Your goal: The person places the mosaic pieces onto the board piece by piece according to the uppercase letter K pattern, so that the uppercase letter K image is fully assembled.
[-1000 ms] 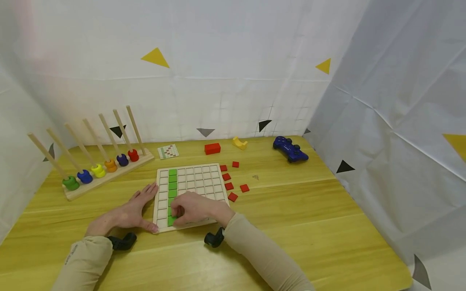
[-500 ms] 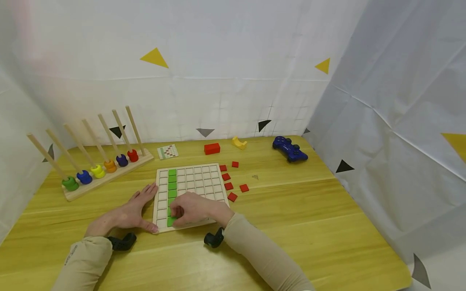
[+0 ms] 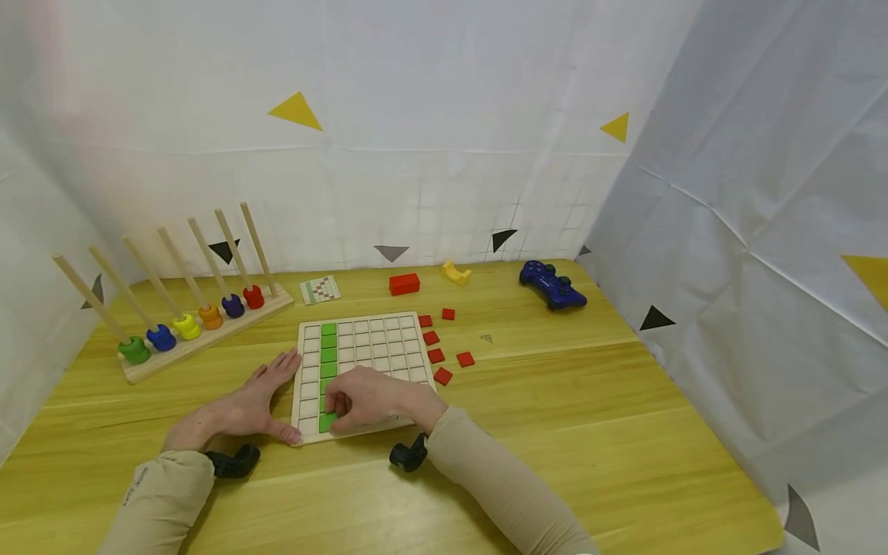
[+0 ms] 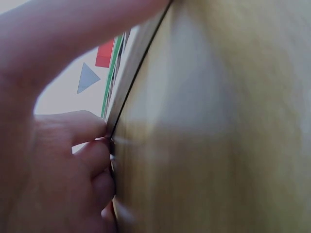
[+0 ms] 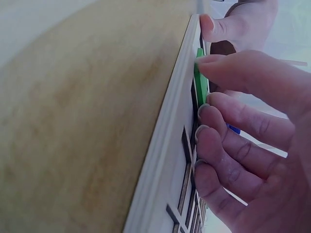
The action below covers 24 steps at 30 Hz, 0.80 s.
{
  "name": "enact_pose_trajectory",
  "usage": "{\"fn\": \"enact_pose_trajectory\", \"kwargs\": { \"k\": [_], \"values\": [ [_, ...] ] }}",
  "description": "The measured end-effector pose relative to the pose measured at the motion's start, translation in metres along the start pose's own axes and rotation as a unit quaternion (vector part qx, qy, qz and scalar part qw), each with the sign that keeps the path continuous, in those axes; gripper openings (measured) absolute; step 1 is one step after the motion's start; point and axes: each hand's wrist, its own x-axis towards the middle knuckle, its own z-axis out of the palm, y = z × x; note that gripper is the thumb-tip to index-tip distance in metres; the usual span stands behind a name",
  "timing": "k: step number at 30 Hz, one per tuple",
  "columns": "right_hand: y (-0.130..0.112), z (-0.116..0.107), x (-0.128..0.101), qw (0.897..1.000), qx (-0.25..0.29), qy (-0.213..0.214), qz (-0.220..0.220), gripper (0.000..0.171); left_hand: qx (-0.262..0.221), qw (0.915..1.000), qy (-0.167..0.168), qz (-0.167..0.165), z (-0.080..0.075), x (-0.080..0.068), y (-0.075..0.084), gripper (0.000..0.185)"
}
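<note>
A wooden grid board [image 3: 383,337] lies on the table, with a column of green square tiles [image 3: 328,355] in its second column from the left. My left hand [image 3: 251,402] rests along the board's left edge, fingers spread, the thumb on the near left corner. Over the near end of the green column is my right hand [image 3: 377,397], fingers curled. Seen from the right wrist, its thumb and index fingertip pinch a green tile [image 5: 200,80] at the board's near edge. The right hand covers part of the grid. Several red square tiles [image 3: 435,355] lie right of the board.
A wooden rack with upright pegs and coloured rings [image 3: 211,316] stands at the left. Along the back are a small pattern card [image 3: 321,290], a red block [image 3: 405,284], a yellow curved piece [image 3: 455,273] and a blue game controller [image 3: 553,285]. White sheeting [image 3: 444,177] hangs behind.
</note>
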Motion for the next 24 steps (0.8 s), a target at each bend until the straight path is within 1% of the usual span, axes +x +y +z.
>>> {"fn": "enact_pose_trajectory", "kwargs": {
  "k": [4,6,9,13,17,19,21,24],
  "values": [
    [0.000,0.000,0.000,1.000,0.008,-0.004,-0.005,0.019,0.003,0.9999,-0.004,-0.011,0.001,-0.001,-0.002,0.132],
    [0.002,-0.004,-0.002,1.000,0.018,0.002,-0.009,0.018,0.003,0.9999,-0.006,-0.012,0.002,-0.001,-0.003,0.132],
    [0.006,-0.014,-0.008,0.999,0.038,0.032,-0.016,0.018,0.002,0.9999,-0.005,-0.011,0.001,-0.001,-0.002,0.132],
    [0.021,-0.034,-0.024,0.993,0.059,0.100,-0.005,0.022,0.005,0.9998,-0.006,-0.020,0.000,0.000,0.000,0.134],
    [0.047,-0.049,-0.040,0.984,0.072,0.163,0.017,0.024,0.008,0.9996,-0.009,-0.025,-0.001,0.001,0.000,0.135],
    [0.064,-0.053,-0.047,0.977,0.081,0.193,0.036,0.026,0.010,0.9996,-0.008,-0.025,-0.001,0.001,0.001,0.134],
    [0.081,-0.054,-0.054,0.968,0.092,0.224,0.061,0.027,0.009,0.9996,-0.009,-0.025,-0.001,0.001,0.001,0.134],
    [0.104,-0.056,-0.063,0.952,0.109,0.266,0.102,0.029,0.006,0.9996,-0.010,-0.028,-0.001,0.000,0.001,0.135]
  ]
}}
